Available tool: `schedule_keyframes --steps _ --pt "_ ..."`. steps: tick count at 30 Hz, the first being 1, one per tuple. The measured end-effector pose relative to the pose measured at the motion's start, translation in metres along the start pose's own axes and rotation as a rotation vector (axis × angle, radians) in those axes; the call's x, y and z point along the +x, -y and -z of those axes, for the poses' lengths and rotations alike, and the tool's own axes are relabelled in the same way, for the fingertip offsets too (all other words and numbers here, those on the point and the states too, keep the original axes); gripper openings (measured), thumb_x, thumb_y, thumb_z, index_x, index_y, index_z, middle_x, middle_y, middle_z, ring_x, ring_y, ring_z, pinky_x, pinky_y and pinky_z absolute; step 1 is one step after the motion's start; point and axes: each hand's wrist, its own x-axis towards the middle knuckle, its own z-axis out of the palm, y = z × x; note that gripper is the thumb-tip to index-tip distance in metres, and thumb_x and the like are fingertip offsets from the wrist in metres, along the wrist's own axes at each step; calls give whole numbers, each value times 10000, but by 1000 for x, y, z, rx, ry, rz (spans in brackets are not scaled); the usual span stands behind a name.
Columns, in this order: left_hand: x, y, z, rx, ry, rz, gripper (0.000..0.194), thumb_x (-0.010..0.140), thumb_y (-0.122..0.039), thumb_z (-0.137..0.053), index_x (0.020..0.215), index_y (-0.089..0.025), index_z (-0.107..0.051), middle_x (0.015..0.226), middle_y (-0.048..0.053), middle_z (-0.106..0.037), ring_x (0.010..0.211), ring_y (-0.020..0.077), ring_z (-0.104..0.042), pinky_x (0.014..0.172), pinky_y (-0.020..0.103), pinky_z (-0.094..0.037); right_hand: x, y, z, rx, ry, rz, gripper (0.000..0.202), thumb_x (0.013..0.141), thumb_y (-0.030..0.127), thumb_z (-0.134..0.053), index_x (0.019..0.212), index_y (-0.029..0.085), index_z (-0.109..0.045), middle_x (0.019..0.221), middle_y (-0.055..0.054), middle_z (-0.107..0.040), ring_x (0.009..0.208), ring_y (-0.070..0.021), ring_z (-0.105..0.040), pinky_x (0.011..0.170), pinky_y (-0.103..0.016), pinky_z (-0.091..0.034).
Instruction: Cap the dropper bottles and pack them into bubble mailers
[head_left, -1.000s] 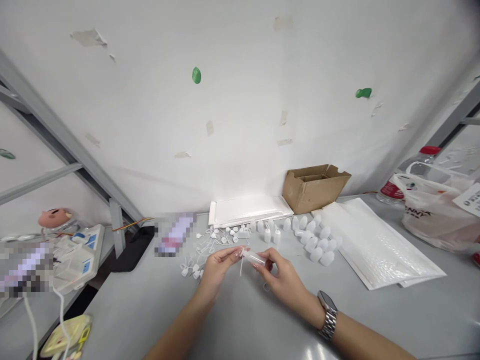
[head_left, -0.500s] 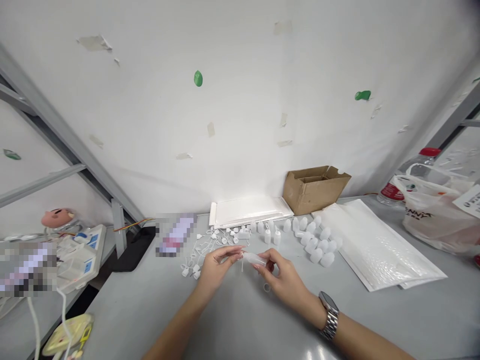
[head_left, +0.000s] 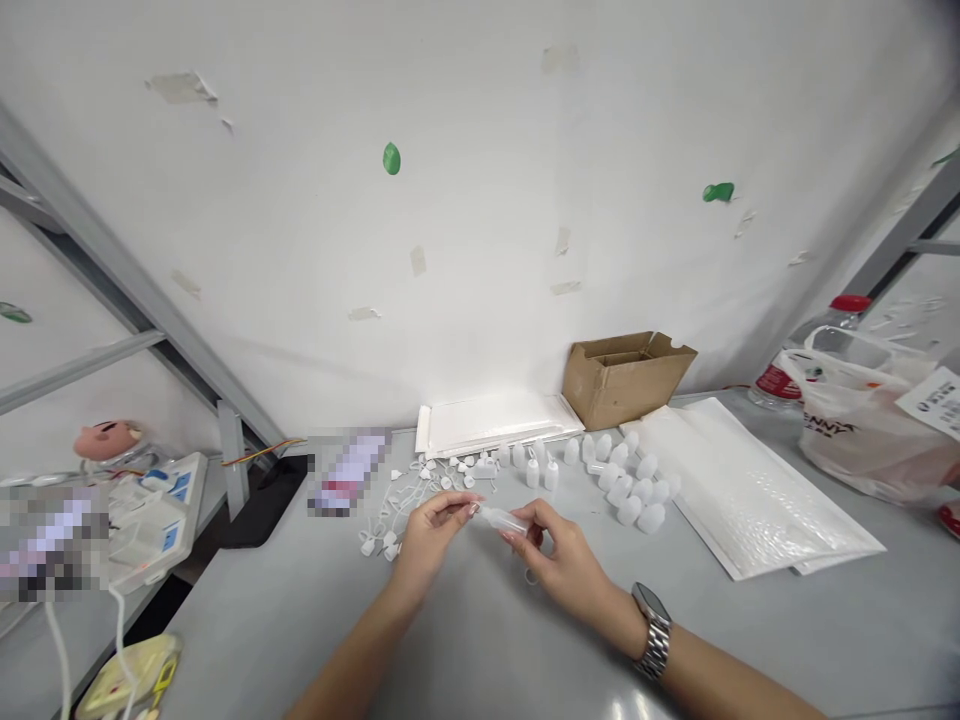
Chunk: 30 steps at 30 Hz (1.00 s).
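Note:
My right hand [head_left: 561,552] grips a small translucent bottle [head_left: 504,519], which lies tilted with its narrow end toward my left hand [head_left: 433,535]. The left thumb and fingertips are pinched at that narrow end; what they hold there is too small to make out. Left of the bottle, white caps with thin loops [head_left: 390,541] are scattered on the grey table [head_left: 480,640]. Two capped bottles [head_left: 541,473] stand beyond my hands. Several translucent bottles [head_left: 628,487] are grouped to the right.
An open cardboard box [head_left: 626,385] and flat white packages [head_left: 495,420] sit by the wall. Bubble mailers [head_left: 757,500] and a plastic bag [head_left: 862,430] lie to the right. A blurred-out object [head_left: 349,475] and a power strip [head_left: 169,525] are at left.
My left fingertips have drawn slightly away from the bottle's body, and more of its narrow end shows. The whole view has shifted a little.

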Motion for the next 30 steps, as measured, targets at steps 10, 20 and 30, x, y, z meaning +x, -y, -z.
schedule_keyframes --steps 10,20,30 --pt "-3 0 -4 -135 127 53 210 679 -343 -697 808 -178 -708 909 76 -737 887 225 -649 894 370 -455 0 -3 0 -31 -9 -18 160 844 341 -526 855 185 -562 650 -2 -601 581 -149 -546 553 -261 -433" --pt "-3 -5 -2 -81 173 63 319 721 -429 -638 893 -177 -731 1013 90 -722 962 264 -643 947 393 -421 2 -4 3 -46 -50 -27 214 862 383 -490 866 183 -569 665 -10 -609 607 -160 -558 553 -259 -429" --pt "-1 -1 0 2 125 104 238 653 -370 -706 825 -210 -750 740 43 -734 800 230 -638 809 340 -459 0 -4 -1 -74 -13 14 168 867 331 -491 890 183 -567 702 -25 -629 607 -160 -560 575 -272 -440"
